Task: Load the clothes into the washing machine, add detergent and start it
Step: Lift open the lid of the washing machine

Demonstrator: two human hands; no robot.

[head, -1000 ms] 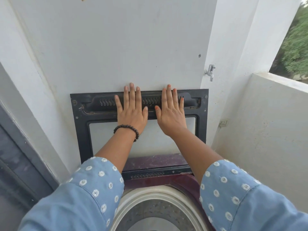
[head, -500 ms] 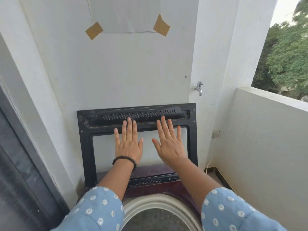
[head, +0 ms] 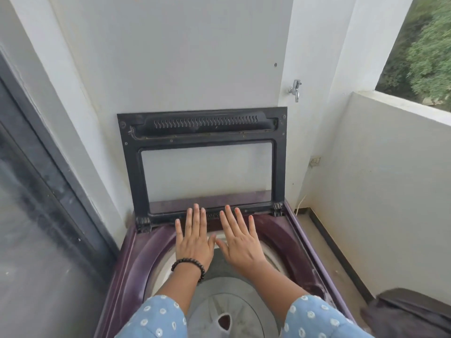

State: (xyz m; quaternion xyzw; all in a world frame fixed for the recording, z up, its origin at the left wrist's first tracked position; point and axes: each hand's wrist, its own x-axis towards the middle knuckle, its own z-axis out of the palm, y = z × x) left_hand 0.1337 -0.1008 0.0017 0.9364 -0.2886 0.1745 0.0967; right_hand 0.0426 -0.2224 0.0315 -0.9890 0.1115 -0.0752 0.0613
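Drum mouth (head: 231, 311) seemingly unobstructed; raised lid (head: 205, 132) blocks the back.

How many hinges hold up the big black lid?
2: one black hinge at the raised black-framed lid's bottom left corner, one at its bottom right.

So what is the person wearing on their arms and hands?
Both arms have light blue sleeves dotted with small white ring-shaped spots, reaching partway down so the forearms are bare. The left hand has a bracelet of dark round beads around its wrist. The right hand wears nothing: no ring, watch or glove shows on either hand.
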